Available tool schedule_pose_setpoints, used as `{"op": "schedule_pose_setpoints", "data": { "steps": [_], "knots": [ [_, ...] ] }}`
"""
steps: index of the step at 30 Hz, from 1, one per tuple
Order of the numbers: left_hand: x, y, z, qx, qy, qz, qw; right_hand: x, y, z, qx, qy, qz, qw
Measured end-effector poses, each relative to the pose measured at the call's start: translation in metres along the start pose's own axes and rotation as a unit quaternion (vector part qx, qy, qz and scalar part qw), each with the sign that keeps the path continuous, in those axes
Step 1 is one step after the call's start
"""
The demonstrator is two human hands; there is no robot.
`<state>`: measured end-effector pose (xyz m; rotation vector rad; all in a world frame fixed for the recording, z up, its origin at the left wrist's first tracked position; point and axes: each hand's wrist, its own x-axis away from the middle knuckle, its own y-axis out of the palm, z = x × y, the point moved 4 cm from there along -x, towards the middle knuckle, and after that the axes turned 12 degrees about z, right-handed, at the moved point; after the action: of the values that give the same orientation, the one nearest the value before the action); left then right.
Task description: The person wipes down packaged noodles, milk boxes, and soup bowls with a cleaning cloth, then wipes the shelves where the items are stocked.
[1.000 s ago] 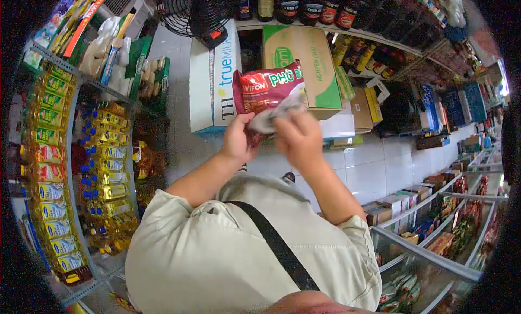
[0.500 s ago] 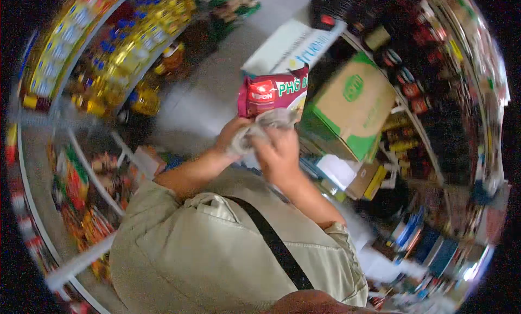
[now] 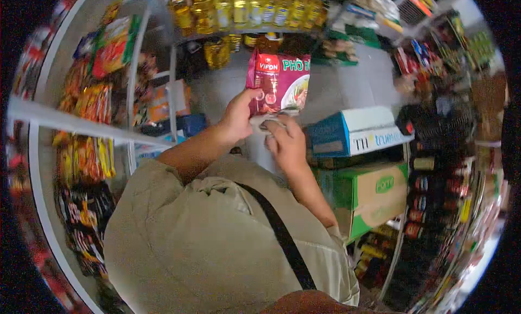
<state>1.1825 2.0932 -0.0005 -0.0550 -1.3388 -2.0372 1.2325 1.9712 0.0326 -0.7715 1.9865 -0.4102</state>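
Note:
A maroon instant noodle packet (image 3: 271, 78), printed VIFON and PHO, is held up in front of my chest. My left hand (image 3: 237, 117) grips its lower left side, thumb across the front. A greyish-white cloth (image 3: 261, 120) is bunched at the packet's bottom edge. Closed around that cloth, my right hand (image 3: 288, 143) sits just below the packet with its fingers bent. Part of the cloth is hidden behind my fingers.
Yellow oil bottles (image 3: 268, 11) line a shelf ahead. To the right, a blue-and-white carton (image 3: 374, 140) sits above a green-and-brown carton (image 3: 380, 192). Snack packets (image 3: 95, 105) fill the left shelves, behind a white rack bar (image 3: 81, 121).
My view has turned left, so the oil bottles are now straight ahead and the cartons lie lower right. The cloth has shifted down the packet, showing more of its front.

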Motion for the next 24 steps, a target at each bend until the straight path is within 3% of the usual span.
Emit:
{"op": "schedule_pose_setpoints", "data": {
  "steps": [3,4,7,9,10,11,12,15,16,17,19,21,22,24],
  "knots": [
    [0.007,-0.029,0.002,-0.032,0.049,0.036,0.998,-0.011,-0.026,-0.006,-0.038,0.009,0.069,0.997],
    [0.024,-0.019,0.004,-0.049,0.072,0.005,0.996,-0.015,-0.034,-0.01,-0.065,-0.021,0.113,0.991],
    [0.059,-0.021,-0.025,-0.268,0.222,0.025,0.937,-0.014,-0.031,-0.025,-0.081,-0.179,-0.025,0.98],
    [0.094,-0.014,-0.031,-0.403,0.307,0.06,0.86,-0.008,-0.022,-0.028,-0.061,-0.219,-0.035,0.973],
    [0.097,-0.026,-0.055,-0.232,0.159,0.138,0.95,-0.003,-0.015,-0.026,-0.049,-0.236,-0.036,0.97],
    [0.099,-0.041,-0.083,-0.041,0.004,0.204,0.978,0.004,-0.009,-0.024,-0.034,-0.251,-0.037,0.967],
    [0.088,-0.068,-0.099,-0.021,0.023,0.13,0.991,0.009,-0.003,-0.014,-0.011,-0.199,-0.042,0.979],
    [0.134,-0.05,-0.094,-0.041,0.085,0.16,0.983,0.013,-0.003,0.012,0.009,-0.099,-0.007,0.995],
    [0.152,-0.038,-0.093,-0.012,0.116,0.248,0.962,0.022,0.012,0.041,-0.083,-0.007,-0.054,0.995],
    [0.162,-0.046,-0.1,0.021,0.102,0.269,0.958,0.041,0.034,0.079,-0.171,0.086,-0.101,0.976],
    [0.183,-0.06,-0.108,0.087,0.079,0.302,0.946,0.06,0.045,0.085,-0.311,0.251,-0.158,0.903],
    [0.195,-0.064,-0.112,0.113,0.121,0.327,0.93,0.081,0.04,0.073,-0.409,0.39,-0.177,0.806],
    [0.2,-0.065,-0.114,0.116,0.134,0.345,0.922,0.079,0.024,0.035,-0.481,0.369,-0.206,0.768],
    [0.206,-0.072,-0.115,0.123,0.168,0.34,0.917,0.091,0.023,0.019,-0.333,0.164,-0.194,0.908]
  ]
}}
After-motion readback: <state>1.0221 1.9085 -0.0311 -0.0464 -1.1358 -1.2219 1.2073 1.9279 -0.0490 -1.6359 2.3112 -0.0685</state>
